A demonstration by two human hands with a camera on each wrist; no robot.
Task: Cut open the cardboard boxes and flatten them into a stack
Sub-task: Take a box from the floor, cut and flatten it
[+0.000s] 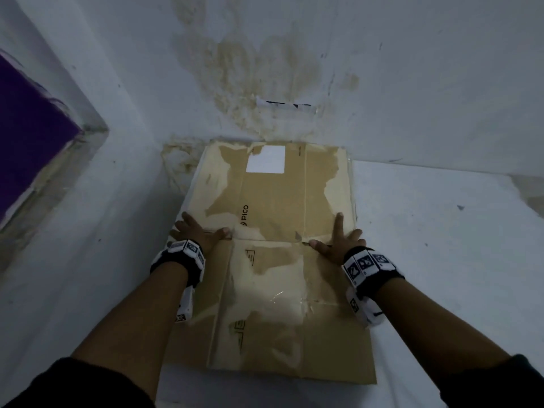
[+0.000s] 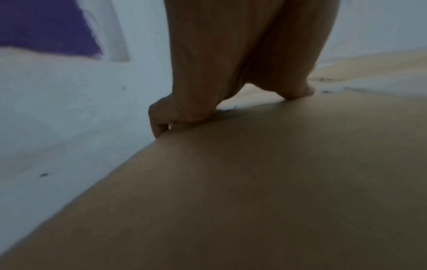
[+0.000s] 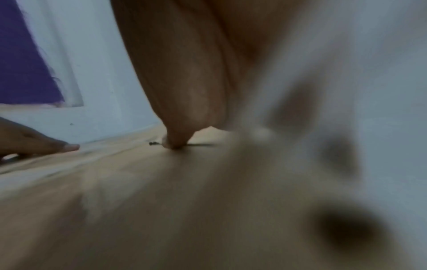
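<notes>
A flattened brown cardboard box (image 1: 273, 201) with a white label and "PICO" print lies on a white surface against the wall. A second flat cardboard sheet (image 1: 282, 319) overlaps its near end. My left hand (image 1: 200, 231) presses palm-down on the left side of the cardboard, fingers spread. My right hand (image 1: 335, 240) presses flat on the right side, fingers splayed. In the left wrist view the left hand (image 2: 221, 91) bears on the cardboard (image 2: 254, 182) at its edge. The right wrist view is blurred; the right hand (image 3: 182, 109) touches the cardboard (image 3: 138, 201).
A stained white wall (image 1: 265, 69) rises right behind the cardboard, with a torn paper strip (image 1: 285, 106) stuck to it. A purple panel (image 1: 26, 128) stands at the far left. White surface (image 1: 441, 245) extends to the right of the cardboard.
</notes>
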